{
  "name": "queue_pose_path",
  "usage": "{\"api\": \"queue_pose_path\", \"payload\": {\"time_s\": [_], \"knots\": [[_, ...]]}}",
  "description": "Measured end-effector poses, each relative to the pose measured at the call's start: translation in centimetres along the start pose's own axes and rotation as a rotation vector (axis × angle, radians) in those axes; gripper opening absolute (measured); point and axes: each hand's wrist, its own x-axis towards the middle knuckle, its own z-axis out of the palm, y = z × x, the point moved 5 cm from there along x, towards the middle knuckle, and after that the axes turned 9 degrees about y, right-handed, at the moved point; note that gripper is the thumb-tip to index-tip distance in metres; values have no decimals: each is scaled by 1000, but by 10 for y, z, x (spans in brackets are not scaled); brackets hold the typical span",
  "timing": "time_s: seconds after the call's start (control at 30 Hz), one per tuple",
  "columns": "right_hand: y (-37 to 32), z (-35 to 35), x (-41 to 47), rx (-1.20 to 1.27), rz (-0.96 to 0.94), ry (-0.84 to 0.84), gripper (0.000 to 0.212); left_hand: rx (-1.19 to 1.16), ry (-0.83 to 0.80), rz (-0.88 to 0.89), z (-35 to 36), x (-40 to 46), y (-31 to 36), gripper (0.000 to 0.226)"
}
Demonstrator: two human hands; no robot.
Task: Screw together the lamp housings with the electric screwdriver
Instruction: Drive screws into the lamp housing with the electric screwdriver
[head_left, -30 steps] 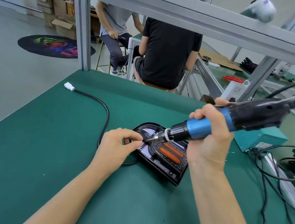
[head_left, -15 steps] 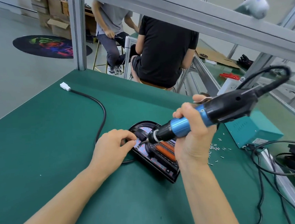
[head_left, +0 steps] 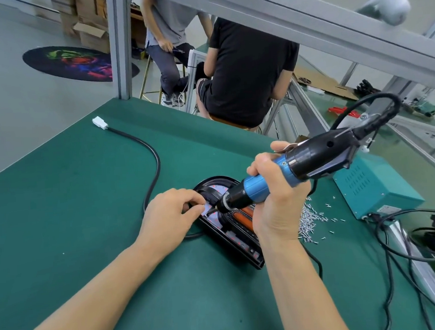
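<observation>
Tilted steeper than a second ago, the electric screwdriver (head_left: 277,178) points its bit down at the lamp housing (head_left: 227,231), mid-tabletop (head_left: 59,216). Right hand (head_left: 279,201) fingers wrap the blue barrel; left hand (head_left: 168,220) fingers pinch at the housing's 9 o'clock edge. Loose screws (head_left: 310,221) lie at 3 o'clock.

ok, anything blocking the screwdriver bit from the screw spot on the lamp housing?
Nothing visible does. The electric screwdriver, gripped by the right hand, has its bit right at the lamp housing. The left hand pinches something beside the bit, not across it.
</observation>
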Motion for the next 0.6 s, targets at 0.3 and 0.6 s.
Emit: {"api": "queue_pose_path", "payload": {"time_s": [0.3, 0.6], "knots": [[0, 4, 0, -16, -1, -45, 26, 72, -6, 61, 1, 1, 3, 9], [-1, 5, -3, -8, 16, -42, 25, 64, 2, 65, 2, 1, 3, 8]]}}
